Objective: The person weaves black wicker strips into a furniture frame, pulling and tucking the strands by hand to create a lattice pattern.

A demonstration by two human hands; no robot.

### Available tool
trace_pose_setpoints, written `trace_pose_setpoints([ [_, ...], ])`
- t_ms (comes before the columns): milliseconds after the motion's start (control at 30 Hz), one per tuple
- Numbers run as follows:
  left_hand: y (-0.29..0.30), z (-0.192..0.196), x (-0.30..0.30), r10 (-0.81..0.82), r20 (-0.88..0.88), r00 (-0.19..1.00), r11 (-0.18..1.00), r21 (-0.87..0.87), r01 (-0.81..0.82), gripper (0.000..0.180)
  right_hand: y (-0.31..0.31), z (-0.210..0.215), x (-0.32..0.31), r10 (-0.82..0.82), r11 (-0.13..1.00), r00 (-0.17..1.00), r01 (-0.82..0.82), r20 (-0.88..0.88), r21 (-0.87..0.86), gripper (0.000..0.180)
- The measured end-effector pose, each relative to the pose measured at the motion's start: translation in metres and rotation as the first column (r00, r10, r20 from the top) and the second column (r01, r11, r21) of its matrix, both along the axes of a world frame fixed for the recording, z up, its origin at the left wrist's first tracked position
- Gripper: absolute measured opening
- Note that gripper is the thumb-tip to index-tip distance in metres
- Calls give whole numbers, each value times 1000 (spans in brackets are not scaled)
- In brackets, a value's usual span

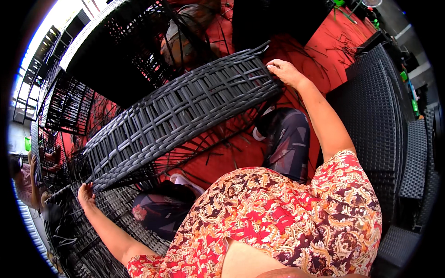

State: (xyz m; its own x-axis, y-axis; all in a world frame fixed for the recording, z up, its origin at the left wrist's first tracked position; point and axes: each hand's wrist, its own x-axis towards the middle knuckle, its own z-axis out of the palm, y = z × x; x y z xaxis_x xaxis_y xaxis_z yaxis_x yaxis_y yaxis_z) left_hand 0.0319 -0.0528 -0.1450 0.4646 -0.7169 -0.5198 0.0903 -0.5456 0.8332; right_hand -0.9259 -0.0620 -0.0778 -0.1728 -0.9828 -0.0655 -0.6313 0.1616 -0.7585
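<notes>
A long curved panel of dark grey woven wicker [181, 111] is stretching from lower left to upper right, blocking the middle of the frame. Under it, red floor [222, 162] is showing, littered with loose black strands [204, 148], leaving a narrow gap. Black wire-frame furniture [116, 51] is crowding the upper left, and dark woven furniture pieces [375, 116] are walling off the right. More open red floor is lying at upper right.

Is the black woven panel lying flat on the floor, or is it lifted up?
Lifted and tilted. The woven panel is gripped by the left hand at its lower end and the right hand at its far end, with the red floor visible beneath.
</notes>
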Motion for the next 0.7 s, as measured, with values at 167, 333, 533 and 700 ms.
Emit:
trace_pose_setpoints([
  [167, -3, 13, -26, 53, 23, 998, 996, -70, -51, 18, 2, 32, 16, 36, 996, 998, -31, 56, -85, 18],
  [333, -13, 35, -42, 68, 37, 997, 997, -32, -67, 16, -20, 16, -4, 19, 998, 962, -3, 273, -57, 13],
  [533, -11, 55, -88, 69, -53, 996, 978, -191, -78, 8, -36, 13, -18, 37, 999, 925, -22, 379, -44, 15],
  [700, -9, 54, -91, 187, 79, 979, 977, -118, -178, 8, -49, -10, -40, 38, 999, 928, -39, 371, -4, 11],
])
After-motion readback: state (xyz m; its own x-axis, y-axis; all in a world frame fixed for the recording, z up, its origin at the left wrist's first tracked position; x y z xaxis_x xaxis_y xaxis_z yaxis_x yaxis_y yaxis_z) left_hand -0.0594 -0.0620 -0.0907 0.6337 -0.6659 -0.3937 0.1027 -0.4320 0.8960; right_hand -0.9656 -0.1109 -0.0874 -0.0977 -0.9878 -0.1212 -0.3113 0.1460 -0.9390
